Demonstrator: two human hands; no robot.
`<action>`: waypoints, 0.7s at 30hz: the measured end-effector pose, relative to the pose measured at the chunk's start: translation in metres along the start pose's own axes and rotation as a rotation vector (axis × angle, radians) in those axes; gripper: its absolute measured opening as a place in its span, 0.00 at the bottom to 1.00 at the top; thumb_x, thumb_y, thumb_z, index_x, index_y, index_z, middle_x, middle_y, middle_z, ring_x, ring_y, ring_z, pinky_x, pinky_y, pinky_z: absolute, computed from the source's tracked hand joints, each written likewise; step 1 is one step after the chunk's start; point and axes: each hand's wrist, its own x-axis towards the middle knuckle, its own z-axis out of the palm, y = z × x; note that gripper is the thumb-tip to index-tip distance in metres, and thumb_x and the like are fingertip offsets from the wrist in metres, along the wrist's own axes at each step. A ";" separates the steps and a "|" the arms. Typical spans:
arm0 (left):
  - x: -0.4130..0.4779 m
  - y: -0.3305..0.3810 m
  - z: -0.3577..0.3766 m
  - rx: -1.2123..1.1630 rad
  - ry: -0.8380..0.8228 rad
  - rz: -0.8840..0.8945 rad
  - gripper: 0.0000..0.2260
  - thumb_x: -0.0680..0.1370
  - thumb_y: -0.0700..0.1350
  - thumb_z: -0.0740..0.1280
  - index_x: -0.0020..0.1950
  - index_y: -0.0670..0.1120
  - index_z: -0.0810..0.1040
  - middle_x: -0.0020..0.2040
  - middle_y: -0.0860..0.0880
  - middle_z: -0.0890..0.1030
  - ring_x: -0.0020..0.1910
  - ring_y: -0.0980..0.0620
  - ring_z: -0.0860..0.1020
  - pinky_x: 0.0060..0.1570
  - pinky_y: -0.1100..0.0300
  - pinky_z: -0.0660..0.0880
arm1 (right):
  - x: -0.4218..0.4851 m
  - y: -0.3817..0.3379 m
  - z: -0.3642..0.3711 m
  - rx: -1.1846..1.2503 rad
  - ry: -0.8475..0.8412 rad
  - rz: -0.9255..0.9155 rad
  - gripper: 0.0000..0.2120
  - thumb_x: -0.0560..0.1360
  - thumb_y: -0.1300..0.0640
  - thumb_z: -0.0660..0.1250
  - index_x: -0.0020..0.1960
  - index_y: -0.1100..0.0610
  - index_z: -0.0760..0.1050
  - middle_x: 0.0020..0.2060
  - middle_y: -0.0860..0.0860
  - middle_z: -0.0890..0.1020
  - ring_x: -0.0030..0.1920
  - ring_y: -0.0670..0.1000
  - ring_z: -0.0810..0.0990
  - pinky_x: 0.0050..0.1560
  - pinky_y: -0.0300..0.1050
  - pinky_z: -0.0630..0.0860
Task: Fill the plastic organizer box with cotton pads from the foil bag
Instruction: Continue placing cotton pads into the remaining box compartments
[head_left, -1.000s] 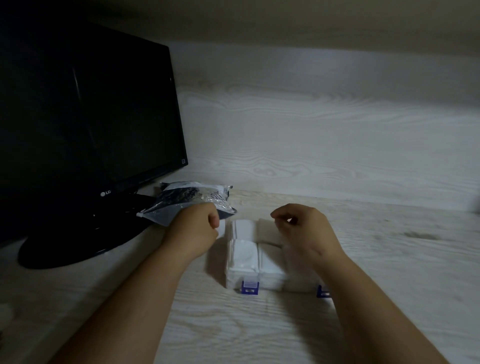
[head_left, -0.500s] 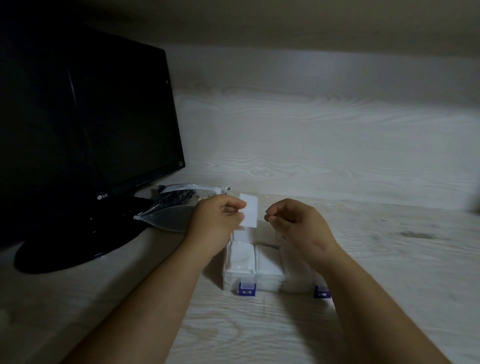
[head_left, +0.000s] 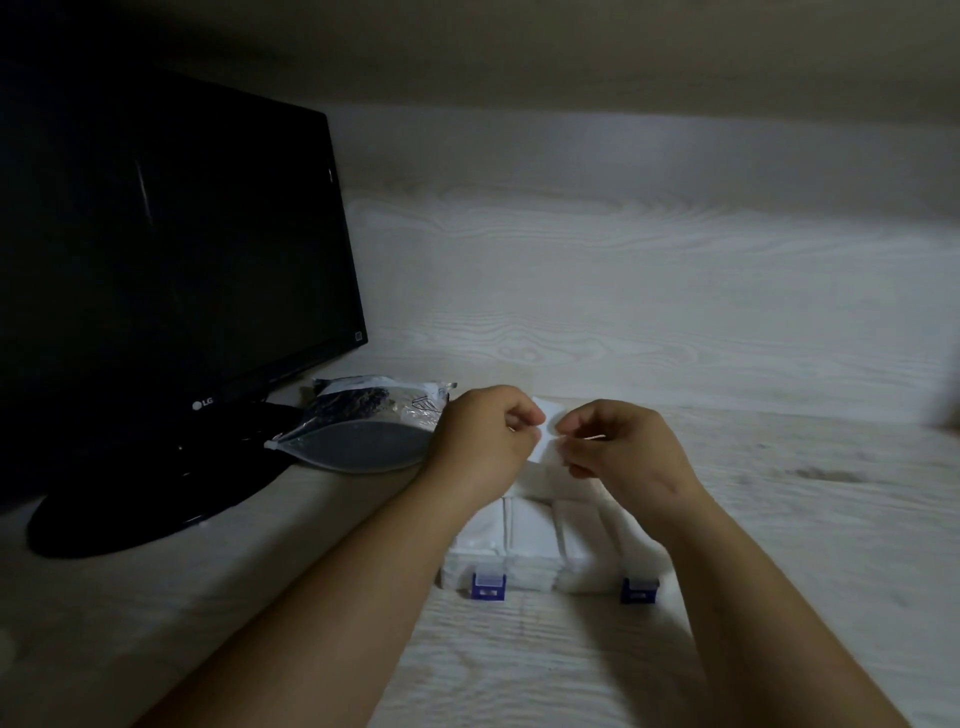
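Both hands are pinching one white pad (head_left: 544, 434) between them, the left hand (head_left: 485, 439) gripping its left edge and the right hand (head_left: 626, 452) its right. The pad is hovering just above the box (head_left: 530, 540), which is sitting on the counter (head_left: 779, 519). The bag (head_left: 363, 436) is lying just left of the left hand, by the monitor (head_left: 156, 270).

The black monitor (head_left: 171, 249) carries the brand "LG" in pale letters on its lower bezel; the dark print on the foil bag (head_left: 363, 431) is too blurred to read
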 end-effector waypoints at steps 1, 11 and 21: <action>0.002 0.002 0.003 0.025 0.007 -0.011 0.04 0.74 0.41 0.71 0.46 0.50 0.82 0.37 0.59 0.77 0.39 0.60 0.77 0.37 0.75 0.69 | 0.000 0.000 -0.003 -0.016 0.010 0.007 0.05 0.73 0.67 0.71 0.44 0.59 0.81 0.36 0.51 0.84 0.36 0.50 0.81 0.43 0.46 0.81; 0.006 0.008 0.031 0.236 -0.102 -0.100 0.05 0.72 0.44 0.70 0.44 0.54 0.82 0.49 0.53 0.83 0.51 0.50 0.80 0.53 0.56 0.78 | 0.010 0.010 -0.012 -0.458 0.032 0.025 0.07 0.72 0.61 0.69 0.45 0.49 0.80 0.40 0.47 0.84 0.39 0.47 0.82 0.37 0.39 0.76; 0.003 0.006 0.043 0.418 -0.203 -0.096 0.11 0.71 0.42 0.68 0.48 0.55 0.84 0.51 0.52 0.84 0.52 0.47 0.80 0.52 0.55 0.78 | 0.012 0.015 -0.009 -0.692 -0.073 0.100 0.11 0.73 0.63 0.66 0.48 0.50 0.82 0.48 0.49 0.84 0.45 0.47 0.79 0.43 0.38 0.72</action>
